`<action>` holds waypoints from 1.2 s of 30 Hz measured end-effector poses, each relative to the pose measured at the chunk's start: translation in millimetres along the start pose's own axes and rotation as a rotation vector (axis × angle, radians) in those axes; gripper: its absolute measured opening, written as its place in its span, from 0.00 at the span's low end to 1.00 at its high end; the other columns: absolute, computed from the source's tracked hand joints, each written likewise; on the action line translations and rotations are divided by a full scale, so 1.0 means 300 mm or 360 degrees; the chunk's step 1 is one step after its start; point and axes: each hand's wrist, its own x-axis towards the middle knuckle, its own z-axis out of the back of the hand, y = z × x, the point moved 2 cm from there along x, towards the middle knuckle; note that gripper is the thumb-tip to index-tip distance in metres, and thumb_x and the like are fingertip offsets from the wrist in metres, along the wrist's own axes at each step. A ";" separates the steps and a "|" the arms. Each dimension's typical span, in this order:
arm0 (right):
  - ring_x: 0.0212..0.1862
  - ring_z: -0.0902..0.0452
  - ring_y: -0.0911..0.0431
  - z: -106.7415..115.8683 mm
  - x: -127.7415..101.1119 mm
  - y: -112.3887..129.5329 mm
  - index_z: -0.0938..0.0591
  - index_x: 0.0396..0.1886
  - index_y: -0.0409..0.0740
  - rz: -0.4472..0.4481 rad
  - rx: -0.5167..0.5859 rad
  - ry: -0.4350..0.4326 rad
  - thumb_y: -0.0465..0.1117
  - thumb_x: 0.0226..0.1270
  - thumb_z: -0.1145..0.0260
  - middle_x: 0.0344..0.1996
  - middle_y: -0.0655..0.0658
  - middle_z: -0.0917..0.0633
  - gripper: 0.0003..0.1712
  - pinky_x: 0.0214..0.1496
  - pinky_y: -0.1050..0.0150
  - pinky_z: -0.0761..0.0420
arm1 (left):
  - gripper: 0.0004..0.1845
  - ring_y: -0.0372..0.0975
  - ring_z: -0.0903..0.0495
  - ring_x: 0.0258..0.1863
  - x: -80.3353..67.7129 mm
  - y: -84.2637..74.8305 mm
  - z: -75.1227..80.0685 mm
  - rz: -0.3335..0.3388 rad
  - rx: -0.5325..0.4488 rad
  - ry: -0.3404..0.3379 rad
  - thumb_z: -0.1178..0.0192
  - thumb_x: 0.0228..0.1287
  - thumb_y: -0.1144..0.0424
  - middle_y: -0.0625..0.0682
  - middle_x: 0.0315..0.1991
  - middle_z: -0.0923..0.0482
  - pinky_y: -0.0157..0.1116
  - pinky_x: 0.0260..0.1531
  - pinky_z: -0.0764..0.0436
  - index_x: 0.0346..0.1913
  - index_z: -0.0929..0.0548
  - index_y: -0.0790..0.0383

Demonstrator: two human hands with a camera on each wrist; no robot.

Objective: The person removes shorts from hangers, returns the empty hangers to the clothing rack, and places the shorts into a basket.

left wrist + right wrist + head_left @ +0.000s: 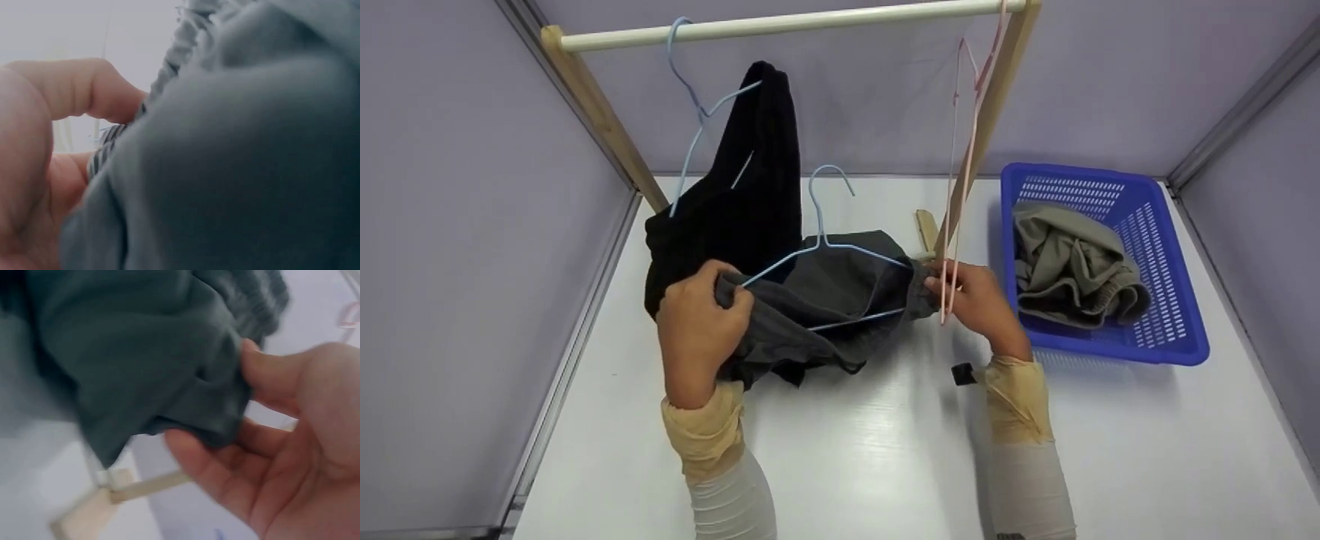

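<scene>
Tabletop (855, 450) carries the rack (795, 25). In front of the rack, you hold the dark grey garment (780, 322) spread sideways, the loose blue hanger (821, 238) set within its waist. Your left hand (701, 330) and right hand (981, 300) pinch opposite ends, presumably keeping the waist taut over the hanger's arms.

Blue hanger (822, 241) partly inside grey garment (840, 281)

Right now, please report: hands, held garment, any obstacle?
Left hand, right hand gripping dark grey garment. Blue hanger inside it, off the rail. Pink hanger overlaps right hand in head view.
</scene>
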 end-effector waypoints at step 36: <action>0.56 0.19 0.49 0.068 -0.097 -0.047 0.19 0.71 0.46 0.0116 -0.0092 0.0260 0.40 0.72 0.27 0.55 0.41 0.13 0.28 0.63 0.48 0.20 | 0.05 0.38 0.24 0.27 0.070 0.028 -0.305 -0.0370 -0.0546 0.0505 0.33 0.73 0.63 0.52 0.34 0.11 0.31 0.35 0.23 0.41 0.09 0.59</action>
